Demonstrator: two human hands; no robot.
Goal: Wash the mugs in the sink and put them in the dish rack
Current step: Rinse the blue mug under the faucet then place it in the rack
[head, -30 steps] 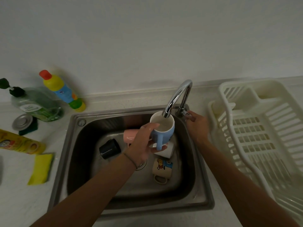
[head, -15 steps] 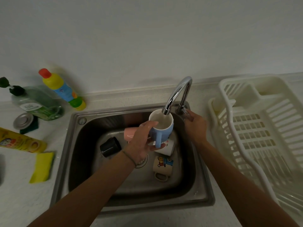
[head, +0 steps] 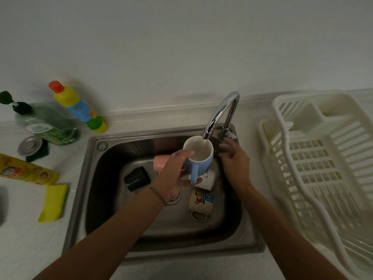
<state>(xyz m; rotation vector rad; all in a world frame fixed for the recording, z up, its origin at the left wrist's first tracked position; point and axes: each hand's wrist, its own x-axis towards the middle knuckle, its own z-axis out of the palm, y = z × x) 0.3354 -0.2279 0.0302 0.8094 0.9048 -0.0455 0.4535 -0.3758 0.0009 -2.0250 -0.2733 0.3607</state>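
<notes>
Meanwhile left hand (head: 175,174) grips blue mug (head: 198,158) under faucet (head: 221,114); right hand (head: 234,158) spread beside.

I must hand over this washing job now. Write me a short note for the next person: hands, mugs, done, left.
Left hand grips the blue mug upright under the faucet spout.
Right hand is open beside the faucet base, holding nothing.
In the sink: pink mug, black mug, white mug, cartoon mug.
Dish rack holds no mugs.
Done: none racked. Left: wash and rack all five.
</notes>
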